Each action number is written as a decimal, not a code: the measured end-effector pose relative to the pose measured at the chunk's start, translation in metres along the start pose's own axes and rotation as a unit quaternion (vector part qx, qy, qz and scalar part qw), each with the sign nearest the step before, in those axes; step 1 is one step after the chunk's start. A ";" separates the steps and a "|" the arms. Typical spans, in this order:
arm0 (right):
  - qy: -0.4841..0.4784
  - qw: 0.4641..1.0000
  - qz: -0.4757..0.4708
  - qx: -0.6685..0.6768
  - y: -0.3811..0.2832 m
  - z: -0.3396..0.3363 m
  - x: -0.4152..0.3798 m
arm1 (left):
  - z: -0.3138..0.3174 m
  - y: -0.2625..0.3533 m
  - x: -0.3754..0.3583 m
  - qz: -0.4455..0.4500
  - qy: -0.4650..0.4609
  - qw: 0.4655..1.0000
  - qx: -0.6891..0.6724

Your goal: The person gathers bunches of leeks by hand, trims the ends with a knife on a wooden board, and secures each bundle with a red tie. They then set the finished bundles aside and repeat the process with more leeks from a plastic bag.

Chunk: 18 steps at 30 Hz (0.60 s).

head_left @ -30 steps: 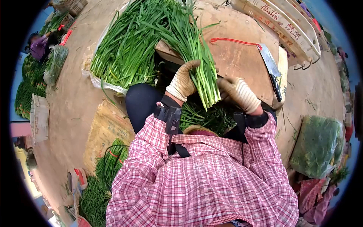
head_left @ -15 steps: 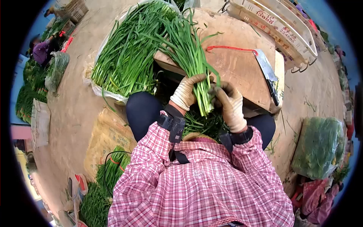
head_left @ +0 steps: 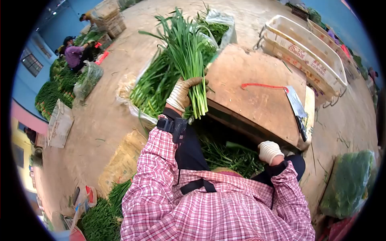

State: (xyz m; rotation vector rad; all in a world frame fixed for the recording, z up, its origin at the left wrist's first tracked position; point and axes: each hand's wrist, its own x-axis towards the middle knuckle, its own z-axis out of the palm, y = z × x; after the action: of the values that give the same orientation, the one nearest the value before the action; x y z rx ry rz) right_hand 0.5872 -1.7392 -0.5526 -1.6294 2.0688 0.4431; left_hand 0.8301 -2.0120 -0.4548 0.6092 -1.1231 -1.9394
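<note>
My left hand (head_left: 183, 93), in a white glove with dirty fingers, is closed around a bunch of long green leafy stalks (head_left: 188, 56). Their pale cut ends point down and the leaves fan upward, over a larger pile of the same greens (head_left: 148, 86) in a plastic sheet. Lower down, my right hand (head_left: 270, 152) is near my knee, by the front edge of a wooden board (head_left: 253, 80); its fingers are hidden. A broad green leaf (head_left: 241, 147) lies just left of it. On the board are a knife (head_left: 296, 108) and a red strip (head_left: 263, 86).
Loose greens (head_left: 229, 158) lie below the board. White crates (head_left: 305, 56) stand at the upper right, with a wrapped green bundle (head_left: 348, 182) at the lower right. A yellow sack (head_left: 122, 160) lies at left. Another person (head_left: 73, 54) sits at the upper left among greens.
My right hand has left the stalks and moved down and right, toward my knee. My left hand still holds the bunch, now held more to the left of the board. The camera view has shifted.
</note>
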 end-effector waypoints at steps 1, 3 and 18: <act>-0.015 0.998 -0.004 -0.054 -0.011 -0.001 0.011 | -0.008 0.007 -0.003 -0.003 -0.008 1.000 0.004; 0.067 0.992 -0.104 -0.027 -0.039 -0.047 0.007 | -0.017 0.013 -0.008 -0.022 -0.001 0.999 0.025; 0.349 0.693 -0.171 0.607 -0.082 -0.145 0.015 | 0.123 -0.019 0.019 0.013 -0.232 0.972 0.035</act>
State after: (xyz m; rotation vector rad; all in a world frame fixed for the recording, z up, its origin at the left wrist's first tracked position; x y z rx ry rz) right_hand 0.6409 -1.8470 -0.4362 -1.2139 1.6045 -1.5845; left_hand 0.7230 -1.9627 -0.4112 0.1726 -1.4808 -2.0845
